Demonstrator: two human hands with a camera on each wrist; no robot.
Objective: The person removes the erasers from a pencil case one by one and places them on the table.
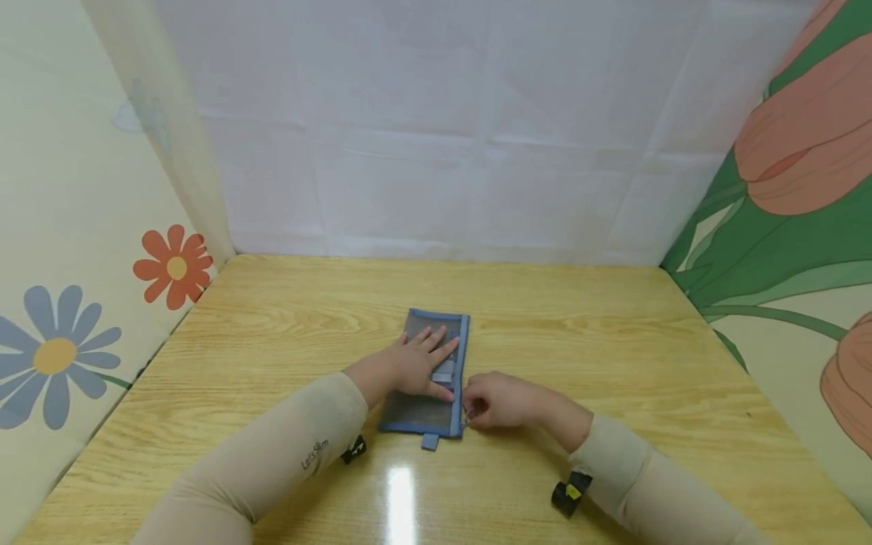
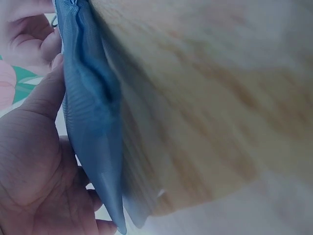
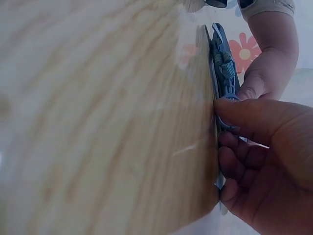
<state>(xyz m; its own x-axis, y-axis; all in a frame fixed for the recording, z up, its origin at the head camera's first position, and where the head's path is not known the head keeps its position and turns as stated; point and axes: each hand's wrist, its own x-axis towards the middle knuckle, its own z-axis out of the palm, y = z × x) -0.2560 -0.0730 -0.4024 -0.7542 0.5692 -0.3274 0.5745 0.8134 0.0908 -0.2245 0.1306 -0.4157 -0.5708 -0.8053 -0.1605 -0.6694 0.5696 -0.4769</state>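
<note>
A blue mesh zipper pouch lies flat on the table, its zipper edge on the right and a small fabric tab at the near end. My left hand rests on the pouch with its fingers spread, pressing the mesh. Beside the lower right corner, my right hand pinches the zipper pull between thumb and curled fingers. In the left wrist view the pouch appears edge-on beside the left palm. Pale shapes show at the mesh near the left fingers; what they are is unclear.
The wood-grain table reaches back to a white cloth wall. Flower-printed panels stand at left and right. Black bands with small devices sit at both wrists.
</note>
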